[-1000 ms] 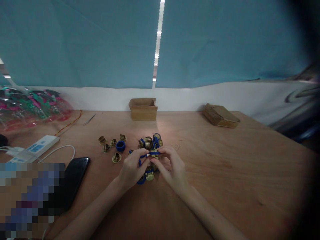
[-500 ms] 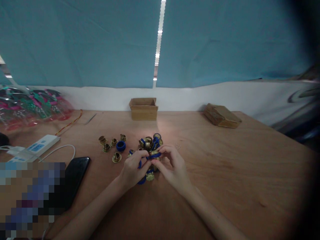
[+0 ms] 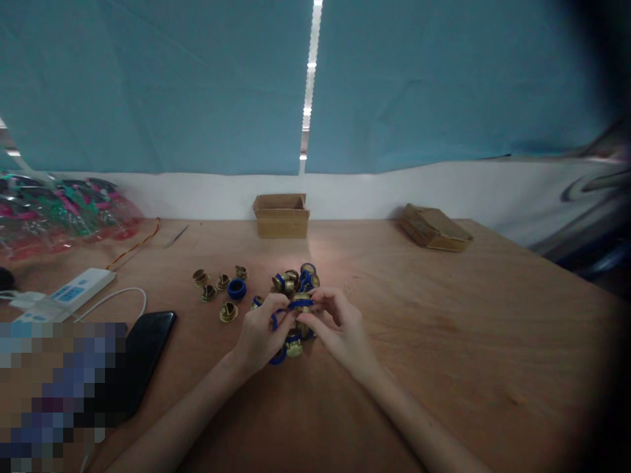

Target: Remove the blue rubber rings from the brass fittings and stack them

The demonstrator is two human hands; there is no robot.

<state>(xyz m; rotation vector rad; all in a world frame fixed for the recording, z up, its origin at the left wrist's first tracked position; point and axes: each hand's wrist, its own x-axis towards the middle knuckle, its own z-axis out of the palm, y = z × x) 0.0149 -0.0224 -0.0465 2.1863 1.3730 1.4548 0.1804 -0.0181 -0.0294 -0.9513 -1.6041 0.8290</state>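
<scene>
Between the fingertips of both hands is a round brass-coloured fitting with a blue ring (image 3: pixel 302 302) around it. My left hand (image 3: pixel 263 332) pinches it from the left, thumb and forefinger closed on its edge. From the right, my right hand (image 3: pixel 340 328) grips it with bent fingers and thumb. Behind and below the hands lie several more brass pieces with blue rings (image 3: pixel 290 282), partly covered by the fingers. Left of them sits a separate blue ring (image 3: pixel 237 289), beside several bare brass fittings (image 3: pixel 229 312).
An open cardboard box (image 3: pixel 282 223) stands at the back, and another cardboard box (image 3: pixel 434 228) lies back right. On the left are a black phone (image 3: pixel 152 355), a white power strip (image 3: pixel 81 288) with cables, tweezers (image 3: pixel 176 236) and clear plastic-wrapped items (image 3: pixel 73 213).
The brass piece with the blue ring has tilted slightly in my fingers, showing more of its rim. Both hands stay in nearly the same place, and the whole view has shifted a little.
</scene>
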